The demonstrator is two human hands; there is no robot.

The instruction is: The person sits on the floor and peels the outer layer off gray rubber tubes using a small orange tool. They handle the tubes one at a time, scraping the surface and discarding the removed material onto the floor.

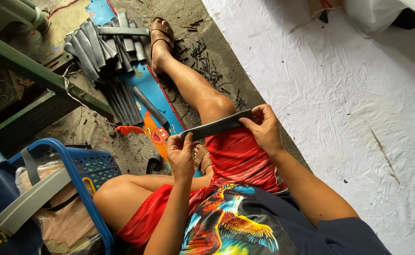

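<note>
Grey rubber strip [217, 126], held level over lap, ends pinched by left hand [181, 158] and right hand [265, 128]; inspection stage judged, steady grip required.

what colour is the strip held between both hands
Dark grey, with a dull sheen; the strip shows best in the head view.

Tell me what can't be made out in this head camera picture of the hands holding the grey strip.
- Grey strip: both ends are covered by the left hand and right hand.
- Blue basket: its contents run off the bottom and left edges and sit partly behind clear plastic.
- Pile of grey strips: the lower ones are buried by those on top.
- White bag: cut by the top edge.
</note>
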